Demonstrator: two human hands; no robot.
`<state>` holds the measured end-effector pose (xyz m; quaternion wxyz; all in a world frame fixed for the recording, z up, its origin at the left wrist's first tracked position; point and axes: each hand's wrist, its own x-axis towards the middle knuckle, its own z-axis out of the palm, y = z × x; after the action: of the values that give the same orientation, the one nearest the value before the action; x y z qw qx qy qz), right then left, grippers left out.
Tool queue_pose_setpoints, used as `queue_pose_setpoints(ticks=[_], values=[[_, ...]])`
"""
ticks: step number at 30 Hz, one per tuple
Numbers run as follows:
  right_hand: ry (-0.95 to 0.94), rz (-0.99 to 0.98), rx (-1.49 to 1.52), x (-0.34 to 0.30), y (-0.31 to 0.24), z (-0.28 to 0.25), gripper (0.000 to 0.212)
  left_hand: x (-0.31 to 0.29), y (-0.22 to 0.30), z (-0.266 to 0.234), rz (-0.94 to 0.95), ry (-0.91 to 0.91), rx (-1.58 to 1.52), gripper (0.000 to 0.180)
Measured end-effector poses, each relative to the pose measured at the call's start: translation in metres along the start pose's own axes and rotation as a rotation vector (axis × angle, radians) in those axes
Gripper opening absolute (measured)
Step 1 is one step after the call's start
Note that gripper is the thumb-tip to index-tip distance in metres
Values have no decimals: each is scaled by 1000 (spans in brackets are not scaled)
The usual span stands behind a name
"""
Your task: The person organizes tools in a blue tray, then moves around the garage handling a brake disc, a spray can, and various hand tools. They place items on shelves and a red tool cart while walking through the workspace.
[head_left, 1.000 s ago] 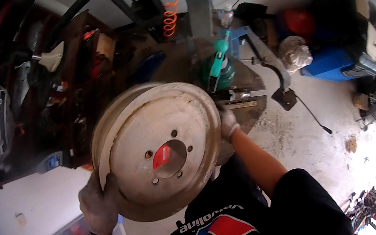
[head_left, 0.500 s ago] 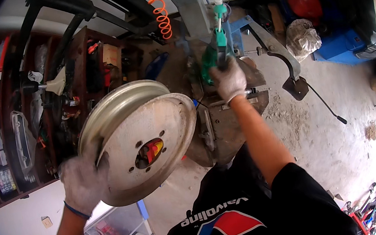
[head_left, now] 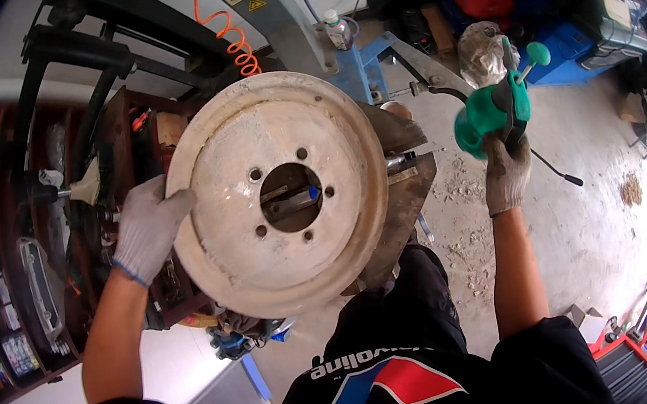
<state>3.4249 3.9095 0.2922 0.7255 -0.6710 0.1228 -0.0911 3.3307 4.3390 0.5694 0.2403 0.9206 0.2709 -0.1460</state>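
Observation:
My left hand [head_left: 145,232], in a pale knit work glove, grips the left edge of a wheel rim [head_left: 231,235]. The rim is whitish and worn, with a large centre hole and several bolt holes around it; its face is turned up toward me. My right hand [head_left: 509,178], gloved too, is closed round a green pump spray bottle [head_left: 483,120], held out to the right, apart from the rim. Below the rim, a dark metal machine [head_left: 405,205] is mostly covered by it. How far the rim is from the machine I cannot tell.
A grey post [head_left: 280,21] and a blue metal arm [head_left: 373,65] rise beyond the rim, with a small clear bottle [head_left: 338,31] there. Dark shelves [head_left: 29,337] of tools stand left. Debris [head_left: 469,254] lies on the concrete floor. A red tool cabinet [head_left: 643,371] sits lower right.
My right hand has lifted the spray bottle away from beside the machine and out to the right. The rim has moved right over the machine, its face now turned more fully toward me.

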Motion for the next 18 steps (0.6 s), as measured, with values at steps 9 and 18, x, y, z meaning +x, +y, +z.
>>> queue_pose_setpoints(ticks=[9,18], values=[[114,199,-39,-83,19,-58,15,70,-148,105,-140,-42,-395,27],[-46,93,-75,-160,-47,-7,19,116,-297,208,-133,-129,-507,35]])
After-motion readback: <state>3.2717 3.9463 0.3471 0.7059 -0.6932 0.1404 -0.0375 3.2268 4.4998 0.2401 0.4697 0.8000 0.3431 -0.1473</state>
